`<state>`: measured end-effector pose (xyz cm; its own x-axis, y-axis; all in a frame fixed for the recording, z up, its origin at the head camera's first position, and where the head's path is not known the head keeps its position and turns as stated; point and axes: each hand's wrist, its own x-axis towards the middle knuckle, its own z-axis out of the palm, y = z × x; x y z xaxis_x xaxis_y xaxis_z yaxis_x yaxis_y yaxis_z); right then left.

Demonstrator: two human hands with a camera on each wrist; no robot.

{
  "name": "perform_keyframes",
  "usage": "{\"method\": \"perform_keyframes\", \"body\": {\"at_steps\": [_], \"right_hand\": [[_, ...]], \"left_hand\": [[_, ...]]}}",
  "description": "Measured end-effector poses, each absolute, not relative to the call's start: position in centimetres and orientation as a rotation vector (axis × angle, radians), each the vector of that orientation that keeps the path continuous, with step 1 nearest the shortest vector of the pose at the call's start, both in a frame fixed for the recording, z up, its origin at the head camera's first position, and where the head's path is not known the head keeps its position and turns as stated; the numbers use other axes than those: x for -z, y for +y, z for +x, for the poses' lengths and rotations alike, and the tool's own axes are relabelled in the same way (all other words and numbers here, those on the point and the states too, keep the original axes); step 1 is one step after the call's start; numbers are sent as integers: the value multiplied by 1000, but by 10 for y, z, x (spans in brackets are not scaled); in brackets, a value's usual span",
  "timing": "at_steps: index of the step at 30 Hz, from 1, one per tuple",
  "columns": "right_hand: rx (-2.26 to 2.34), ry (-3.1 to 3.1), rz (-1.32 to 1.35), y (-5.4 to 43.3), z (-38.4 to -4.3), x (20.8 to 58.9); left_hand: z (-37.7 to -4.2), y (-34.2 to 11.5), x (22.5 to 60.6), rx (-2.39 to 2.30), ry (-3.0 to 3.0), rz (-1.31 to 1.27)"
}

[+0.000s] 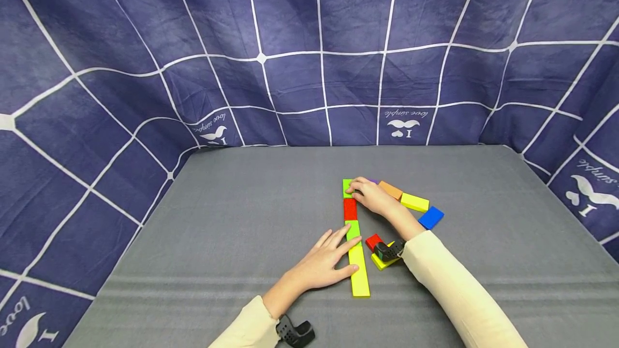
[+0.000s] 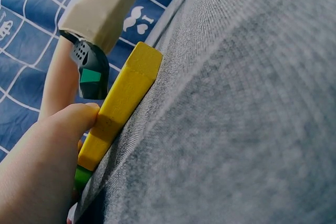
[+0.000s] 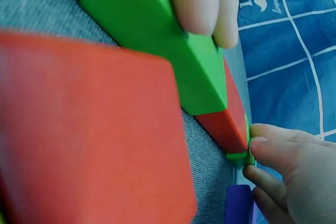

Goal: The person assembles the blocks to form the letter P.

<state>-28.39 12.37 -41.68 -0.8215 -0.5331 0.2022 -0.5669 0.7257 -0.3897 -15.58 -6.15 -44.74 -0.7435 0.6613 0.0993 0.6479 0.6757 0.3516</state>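
A straight row of blocks runs away from me: a long yellow block (image 1: 360, 281), a green block (image 1: 354, 230), a red block (image 1: 350, 209) and a far green block (image 1: 347, 188). My left hand (image 1: 321, 266) spreads over the near part, its fingertips resting on the green and yellow blocks. In the left wrist view the thumb touches the yellow block's side (image 2: 121, 103). At the far end my right hand (image 1: 373, 197) pinches the far green block between thumb and fingers, its fingers partly hiding it. The right wrist view shows this block (image 3: 239, 157) against the red one (image 3: 226, 129).
Right of the row, an arc holds a purple block (image 1: 373, 181), an orange block (image 1: 390, 190), a yellow block (image 1: 415, 202) and a blue block (image 1: 431, 218). A loose red block (image 1: 373, 241) and another yellow block (image 1: 384, 263) lie beneath the right wrist. A blue grid-patterned cloth (image 1: 290, 85) hangs behind the grey table (image 1: 242, 203).
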Motion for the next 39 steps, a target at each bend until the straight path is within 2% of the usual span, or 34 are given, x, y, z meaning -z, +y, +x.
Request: {"method": "perform_keyframes", "body": {"at_steps": [18, 39], "right_hand": [[-846, -2953, 934, 129, -270, 417], [-791, -2925, 950, 130, -244, 419]], "left_hand": [[-154, -62, 448, -555, 2845, 1129], [-152, -61, 446, -551, 2807, 1095]]}}
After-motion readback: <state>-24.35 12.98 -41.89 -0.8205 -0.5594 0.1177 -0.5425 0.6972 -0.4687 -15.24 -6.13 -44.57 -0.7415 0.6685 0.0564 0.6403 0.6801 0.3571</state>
